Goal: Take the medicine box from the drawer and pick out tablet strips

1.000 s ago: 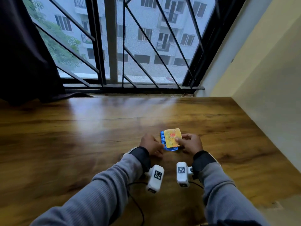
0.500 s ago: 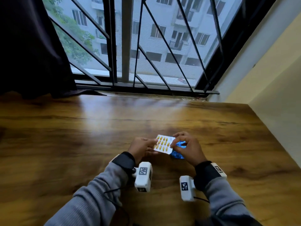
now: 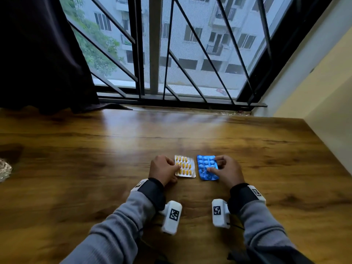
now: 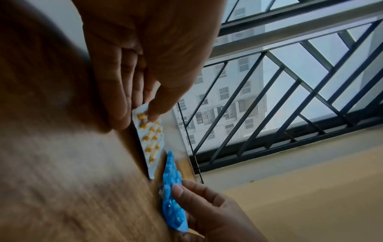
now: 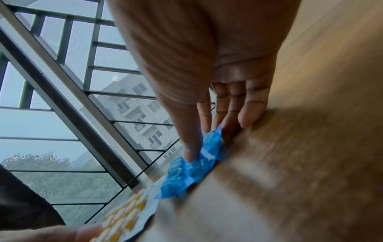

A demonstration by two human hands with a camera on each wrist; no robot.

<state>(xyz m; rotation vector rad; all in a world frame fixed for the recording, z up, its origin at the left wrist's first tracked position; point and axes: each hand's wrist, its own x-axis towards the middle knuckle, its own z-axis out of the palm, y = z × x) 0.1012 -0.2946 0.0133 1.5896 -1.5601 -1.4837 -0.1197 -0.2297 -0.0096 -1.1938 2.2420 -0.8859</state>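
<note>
Pills in two flat strips lie side by side on the brown wooden bench (image 3: pixel 95 168), near the barred window (image 3: pixel 181 54): a silver foil strip of yellow tablets (image 3: pixel 185 166) and, just to its right, a blue plastic strip of round blue tablets (image 3: pixel 207 168). The left hand (image 3: pixel 163 169) rests its bent fingers (image 4: pixel 153 113) on the silver strip's left edge. The right hand (image 3: pixel 227 171) pinches the blue strip's right edge between thumb and fingers (image 5: pixel 192 147).
</note>
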